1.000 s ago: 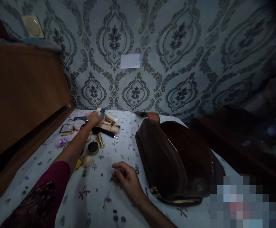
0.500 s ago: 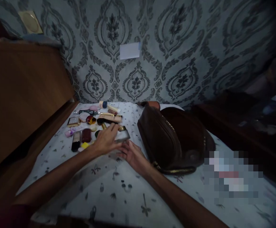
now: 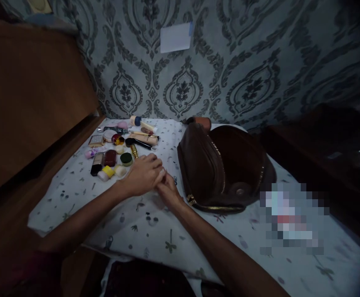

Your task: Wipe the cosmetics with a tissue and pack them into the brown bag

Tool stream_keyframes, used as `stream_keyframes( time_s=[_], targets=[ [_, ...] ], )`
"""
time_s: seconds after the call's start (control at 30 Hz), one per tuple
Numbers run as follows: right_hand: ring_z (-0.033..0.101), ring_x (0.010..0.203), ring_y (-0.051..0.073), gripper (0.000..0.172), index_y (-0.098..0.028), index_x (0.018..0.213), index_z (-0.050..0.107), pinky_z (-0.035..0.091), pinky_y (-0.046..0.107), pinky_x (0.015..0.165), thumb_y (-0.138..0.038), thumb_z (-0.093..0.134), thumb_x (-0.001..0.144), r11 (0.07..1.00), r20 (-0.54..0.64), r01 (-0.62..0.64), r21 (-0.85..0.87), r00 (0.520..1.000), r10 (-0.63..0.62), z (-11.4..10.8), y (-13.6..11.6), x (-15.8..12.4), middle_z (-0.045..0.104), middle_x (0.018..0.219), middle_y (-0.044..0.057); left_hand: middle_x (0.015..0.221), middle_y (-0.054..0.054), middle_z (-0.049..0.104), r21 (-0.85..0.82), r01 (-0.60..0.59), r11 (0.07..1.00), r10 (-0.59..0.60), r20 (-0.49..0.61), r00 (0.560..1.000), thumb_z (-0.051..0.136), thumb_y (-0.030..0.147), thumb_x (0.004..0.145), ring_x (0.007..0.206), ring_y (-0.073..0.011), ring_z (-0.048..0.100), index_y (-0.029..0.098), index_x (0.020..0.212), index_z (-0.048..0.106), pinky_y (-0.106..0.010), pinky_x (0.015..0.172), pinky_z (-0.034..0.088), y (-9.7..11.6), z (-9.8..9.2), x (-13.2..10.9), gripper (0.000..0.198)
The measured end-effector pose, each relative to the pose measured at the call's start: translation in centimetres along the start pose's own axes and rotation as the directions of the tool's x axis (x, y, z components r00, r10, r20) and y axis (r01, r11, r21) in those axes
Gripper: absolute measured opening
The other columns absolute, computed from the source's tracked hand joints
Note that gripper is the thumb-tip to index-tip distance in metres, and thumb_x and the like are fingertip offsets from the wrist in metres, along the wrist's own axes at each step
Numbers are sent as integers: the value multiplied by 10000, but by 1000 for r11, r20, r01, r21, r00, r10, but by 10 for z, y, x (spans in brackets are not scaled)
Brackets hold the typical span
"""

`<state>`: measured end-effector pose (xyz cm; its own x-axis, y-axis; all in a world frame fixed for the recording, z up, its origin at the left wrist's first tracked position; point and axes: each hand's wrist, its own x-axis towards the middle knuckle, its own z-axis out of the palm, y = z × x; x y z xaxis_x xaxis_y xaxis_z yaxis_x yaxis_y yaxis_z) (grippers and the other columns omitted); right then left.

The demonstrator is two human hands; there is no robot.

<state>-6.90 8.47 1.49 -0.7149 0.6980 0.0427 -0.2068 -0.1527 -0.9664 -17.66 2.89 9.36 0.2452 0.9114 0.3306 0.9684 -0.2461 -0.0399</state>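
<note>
My left hand [image 3: 142, 174] is closed, its fingers curled over and meeting my right hand [image 3: 169, 189] above the printed cloth. The right fingers are bent against the left ones, and whatever lies between the two hands is hidden. Just beyond my left hand are a gold tube [image 3: 134, 151] and a round jar with a dark green lid [image 3: 126, 159]. A small cream-coloured jar [image 3: 120, 170] and a yellow-topped item [image 3: 108, 171] sit beside the left wrist. To the right of my hands stands a brown leather bag [image 3: 200, 165], unzipped and gaping.
More cosmetics spread behind: a dark red case [image 3: 110, 158], a foundation bottle [image 3: 97, 163], a glittery compact [image 3: 96, 141] and a black-handled brush [image 3: 141, 143]. A wooden cabinet [image 3: 37, 99] borders the left. A blurred-out patch [image 3: 294, 220] covers something at the right.
The frosted container with a gold cap at my left fingers has gone out of sight. Both hands have closed together. The view has tilted downward.
</note>
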Motion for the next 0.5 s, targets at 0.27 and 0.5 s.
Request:
stream_keyframes(
  time_s=[0.27,0.5],
  targets=[
    [611,1094,236,681,-208,1236,529,510,353,946,-379,798,635,1000,40,-7,-8,999,7,4,-13,-6,621,1230,81,915,-46,731,-637,506,582,-260,444,858,471,327,892,913,-225,655,177,871,738,-300,838,475,-57,1,21,307],
    [606,1163,242,712,-227,1270,526,511,350,971,-384,820,641,984,59,41,172,997,-52,4,-6,-4,599,1325,79,963,-95,722,-889,445,-111,-545,429,720,498,540,841,885,-235,656,135,1112,679,-293,700,505,-33,28,-3,520]
  ],
)
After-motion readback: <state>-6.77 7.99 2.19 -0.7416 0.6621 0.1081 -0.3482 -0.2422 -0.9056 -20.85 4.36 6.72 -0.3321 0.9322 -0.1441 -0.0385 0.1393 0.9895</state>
